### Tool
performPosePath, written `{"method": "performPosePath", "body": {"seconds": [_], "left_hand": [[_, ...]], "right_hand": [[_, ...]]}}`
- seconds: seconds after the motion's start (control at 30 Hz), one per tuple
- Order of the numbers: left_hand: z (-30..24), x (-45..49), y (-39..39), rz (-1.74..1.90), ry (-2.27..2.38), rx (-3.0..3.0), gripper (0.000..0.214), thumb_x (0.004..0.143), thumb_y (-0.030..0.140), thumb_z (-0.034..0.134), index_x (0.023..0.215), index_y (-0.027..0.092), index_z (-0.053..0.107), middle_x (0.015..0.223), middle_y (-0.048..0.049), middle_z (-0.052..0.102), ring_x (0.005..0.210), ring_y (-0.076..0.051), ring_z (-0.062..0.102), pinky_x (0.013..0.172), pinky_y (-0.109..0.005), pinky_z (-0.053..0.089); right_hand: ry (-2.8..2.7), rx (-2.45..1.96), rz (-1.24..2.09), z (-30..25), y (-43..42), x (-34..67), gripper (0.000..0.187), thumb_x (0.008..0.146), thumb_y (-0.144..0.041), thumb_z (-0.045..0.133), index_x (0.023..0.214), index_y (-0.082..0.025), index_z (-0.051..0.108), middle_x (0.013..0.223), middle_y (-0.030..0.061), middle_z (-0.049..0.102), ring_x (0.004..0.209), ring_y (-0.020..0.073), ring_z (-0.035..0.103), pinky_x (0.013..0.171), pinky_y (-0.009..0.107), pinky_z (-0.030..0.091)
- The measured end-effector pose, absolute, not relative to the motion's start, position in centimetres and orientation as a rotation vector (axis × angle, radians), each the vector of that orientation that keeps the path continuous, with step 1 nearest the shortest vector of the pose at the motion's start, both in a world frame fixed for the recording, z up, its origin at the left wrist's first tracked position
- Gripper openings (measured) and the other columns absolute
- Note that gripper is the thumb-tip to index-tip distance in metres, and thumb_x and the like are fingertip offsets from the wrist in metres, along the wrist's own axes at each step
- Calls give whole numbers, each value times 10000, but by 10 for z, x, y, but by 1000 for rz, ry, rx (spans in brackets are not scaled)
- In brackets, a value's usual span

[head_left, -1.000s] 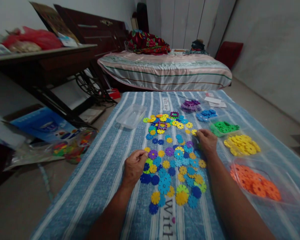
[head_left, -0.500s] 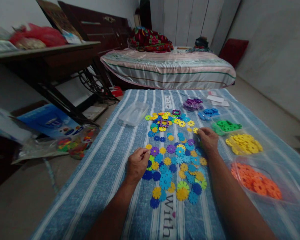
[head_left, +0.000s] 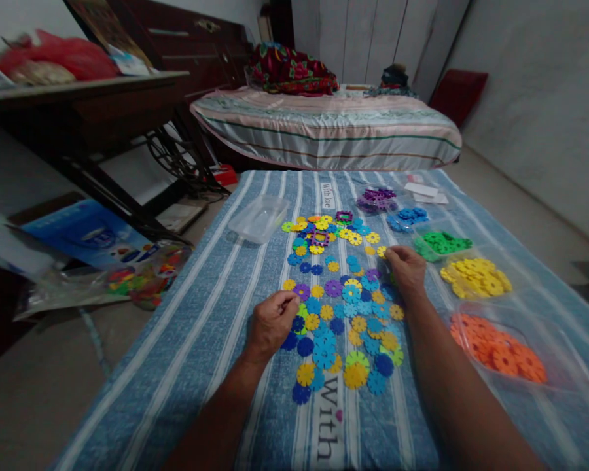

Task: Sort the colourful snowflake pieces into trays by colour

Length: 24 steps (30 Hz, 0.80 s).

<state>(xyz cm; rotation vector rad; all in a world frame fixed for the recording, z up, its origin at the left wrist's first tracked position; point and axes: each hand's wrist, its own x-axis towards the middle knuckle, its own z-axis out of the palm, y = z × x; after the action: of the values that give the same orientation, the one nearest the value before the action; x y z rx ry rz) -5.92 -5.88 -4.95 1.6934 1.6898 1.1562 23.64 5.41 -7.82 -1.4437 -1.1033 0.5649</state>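
Observation:
A scatter of flat plastic snowflake discs (head_left: 341, 314) in blue, yellow, purple and green lies on a blue striped cloth (head_left: 211, 340). My left hand (head_left: 271, 322) rests at the scatter's left edge, fingers curled in a pinch beside a purple disc (head_left: 302, 291); what it holds is hidden. My right hand (head_left: 406, 269) lies at the scatter's right edge with fingers bent onto the discs, next to a yellow disc (head_left: 381, 251).
Sorted piles in clear trays line the right: purple (head_left: 375, 198), blue (head_left: 406, 218), green (head_left: 440, 244), yellow (head_left: 476, 276), orange (head_left: 500, 350). An empty clear tub (head_left: 258, 218) stands at the left. A bed (head_left: 324, 127) lies beyond; a dark table (head_left: 78, 104) and bagged toys (head_left: 137, 278) lie left.
The view shifted slightly. Both hands stay at the edges of the scatter; the left hand has closed a little tighter on the discs.

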Motion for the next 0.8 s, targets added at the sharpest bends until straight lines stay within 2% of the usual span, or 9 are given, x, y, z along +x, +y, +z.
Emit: {"method": "performPosePath", "body": {"seconds": [0.2, 0.8], "left_hand": [[-45, -55, -61, 1121, 1609, 1573, 208, 787, 389, 610, 779, 194, 682, 641, 7, 687, 603, -154, 676, 563, -220, 525], [-34, -49, -65, 1118, 1613, 1433, 231, 776, 407, 587, 776, 187, 658, 682, -19, 722, 587, -155, 690, 509, -206, 524]], "right_hand": [[-1120, -1435, 551, -82, 55, 239, 260, 685, -422, 628, 722, -176, 703, 633, -4, 645, 624, 176, 578, 645, 306, 457], [-1117, -1476, 562, -80, 55, 240, 250, 673, -411, 633, 732, -178, 705, 662, 1, 661, 660, 187, 598, 683, 317, 460]]}}
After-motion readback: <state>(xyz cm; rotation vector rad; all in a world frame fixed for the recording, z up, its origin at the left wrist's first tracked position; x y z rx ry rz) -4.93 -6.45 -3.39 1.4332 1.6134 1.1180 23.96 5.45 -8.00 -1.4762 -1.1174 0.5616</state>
